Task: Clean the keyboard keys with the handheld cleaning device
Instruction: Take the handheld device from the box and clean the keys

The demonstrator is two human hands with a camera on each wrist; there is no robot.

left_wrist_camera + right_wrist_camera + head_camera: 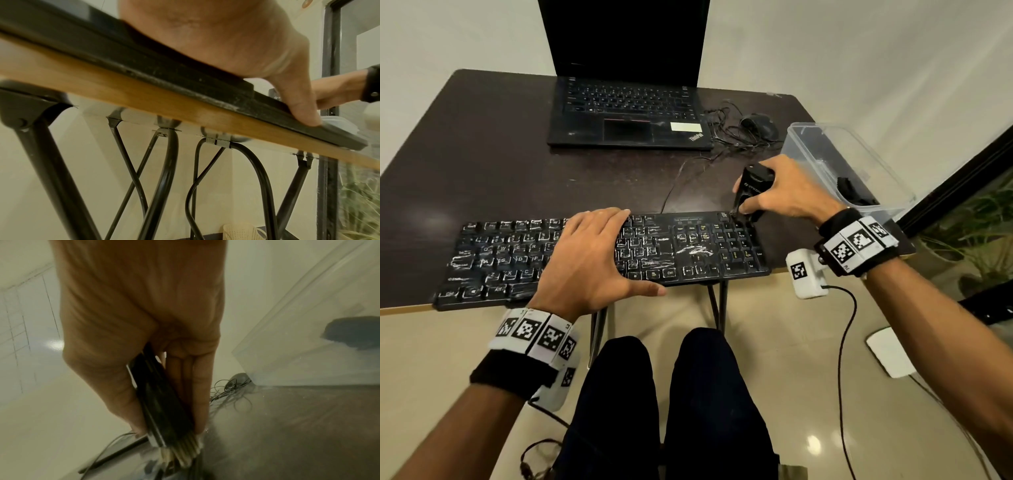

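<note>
Keyboard [599, 255] lies lengthwise along the table's [482, 164] near edge; the left hand [589, 255] presses flat on its middle, while the right hand [784, 192] grips the cleaner [751, 188], brush at its far-right corner.

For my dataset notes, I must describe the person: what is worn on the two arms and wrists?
Both forearms are bare, with no sleeves. The left wrist carries a black band with a row of white blocks printed with black square markers, and a white camera box under it with a dark cable. The right wrist has the same black band, marker blocks, white box with one marker, and a black cable.
</note>
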